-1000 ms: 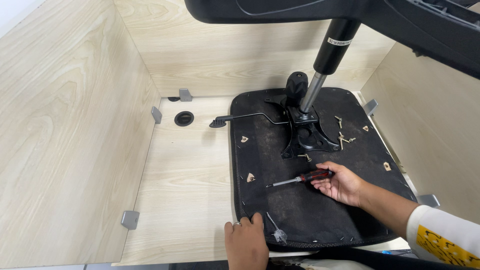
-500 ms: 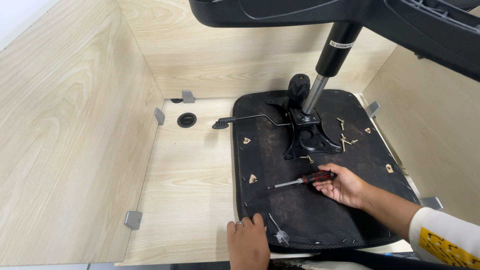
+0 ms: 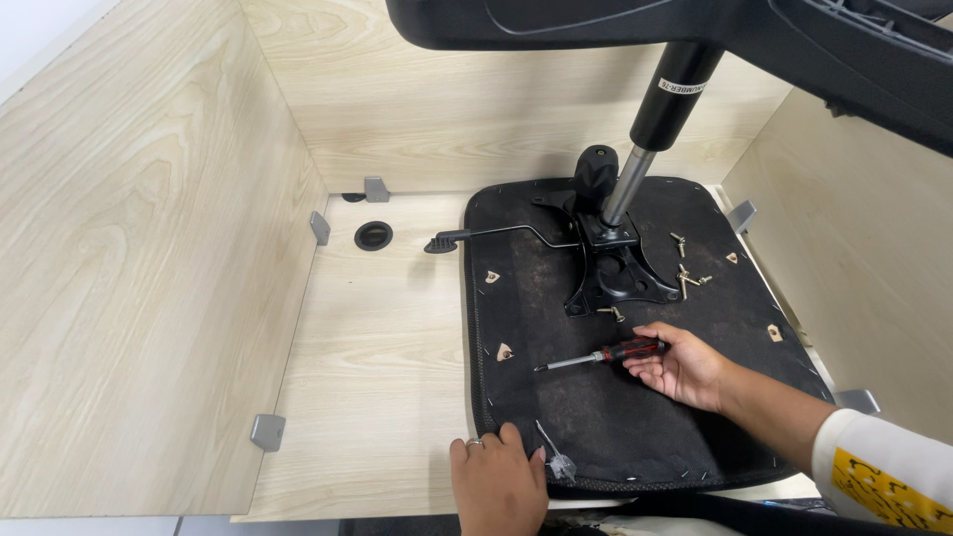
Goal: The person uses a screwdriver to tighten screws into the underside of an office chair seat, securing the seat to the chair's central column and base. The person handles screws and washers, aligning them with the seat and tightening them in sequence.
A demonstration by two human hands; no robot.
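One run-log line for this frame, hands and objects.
left hand: resting on seat front edge | right hand: touching screwdriver handle | loose screws beside bracket

Two bare hands enter from the bottom edge. The left hand (image 3: 498, 483) wears a thin silver ring on one finger, and its wrist is cut off by the frame. The right hand (image 3: 683, 365) has a bare forearm ending in a white sleeve (image 3: 879, 471) bearing a yellow patch with dark markings.
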